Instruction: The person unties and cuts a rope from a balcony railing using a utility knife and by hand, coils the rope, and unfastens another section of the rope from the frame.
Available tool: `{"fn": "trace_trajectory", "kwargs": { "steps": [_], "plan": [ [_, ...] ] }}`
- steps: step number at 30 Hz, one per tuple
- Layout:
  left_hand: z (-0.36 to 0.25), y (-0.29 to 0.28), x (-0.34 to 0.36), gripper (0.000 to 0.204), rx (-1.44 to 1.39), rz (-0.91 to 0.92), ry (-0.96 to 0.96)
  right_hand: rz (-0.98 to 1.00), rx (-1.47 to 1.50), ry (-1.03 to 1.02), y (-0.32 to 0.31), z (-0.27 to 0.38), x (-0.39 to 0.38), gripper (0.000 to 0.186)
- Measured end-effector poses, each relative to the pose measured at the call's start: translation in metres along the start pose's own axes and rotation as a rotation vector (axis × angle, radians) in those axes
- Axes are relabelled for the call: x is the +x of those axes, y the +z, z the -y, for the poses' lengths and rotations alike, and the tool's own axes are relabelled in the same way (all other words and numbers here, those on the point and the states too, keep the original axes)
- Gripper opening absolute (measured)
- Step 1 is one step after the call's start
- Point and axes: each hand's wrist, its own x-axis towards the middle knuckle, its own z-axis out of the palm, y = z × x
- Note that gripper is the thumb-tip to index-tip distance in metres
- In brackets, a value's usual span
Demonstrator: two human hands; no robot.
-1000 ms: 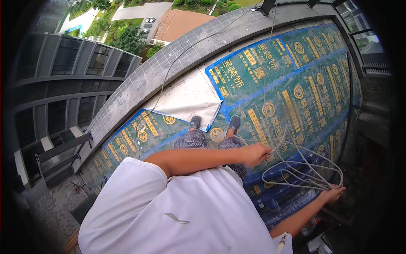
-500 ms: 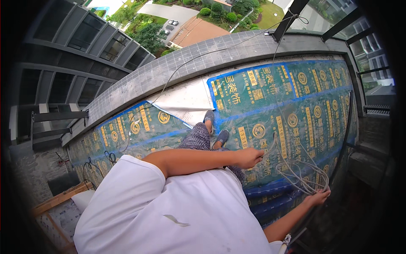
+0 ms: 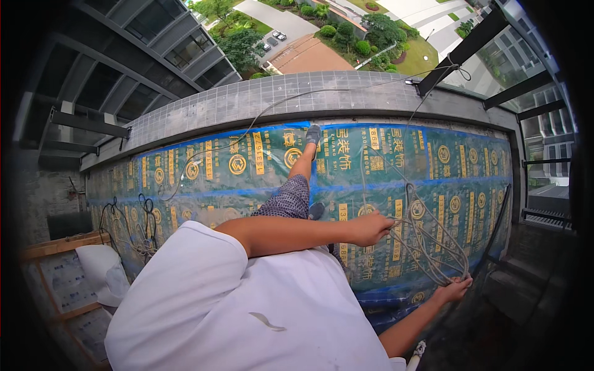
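Green floor covering [image 3: 235, 198], tiled ledge [image 3: 297, 88], looped rope [image 3: 461, 267]

pale grey rope [image 3: 463, 269] | open loops | stretched between 2 hands [image 3: 372, 229]

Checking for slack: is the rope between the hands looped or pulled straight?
Looped: several loose loops of rope gather at the right hand.

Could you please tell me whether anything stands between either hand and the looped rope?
Nothing visible does: the left hand and right hand both hold the rope, and its loops stretch between them, seen against the green floor covering.
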Motion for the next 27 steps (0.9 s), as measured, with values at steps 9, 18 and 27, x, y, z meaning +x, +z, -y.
{"fn": "trace_trajectory", "kwargs": {
  "steps": [9,18,27],
  "plan": [
    [0.032,-0.039,0.082,0.015,0.09,-0.182,0.074,0.114,0.007,0.033,0.06,0.064,0.005,0.032],
    [0.027,-0.056,0.262,0.018,-0.008,0.049,0.165,-0.01,-0.153,-0.372,0.173,0.144,0.091,0.037],
    [0.098,-0.159,0.391,0.044,0.52,0.856,-0.119,0.236,-1.187,-0.276,0.302,0.028,0.214,0.056]
  ]
}}
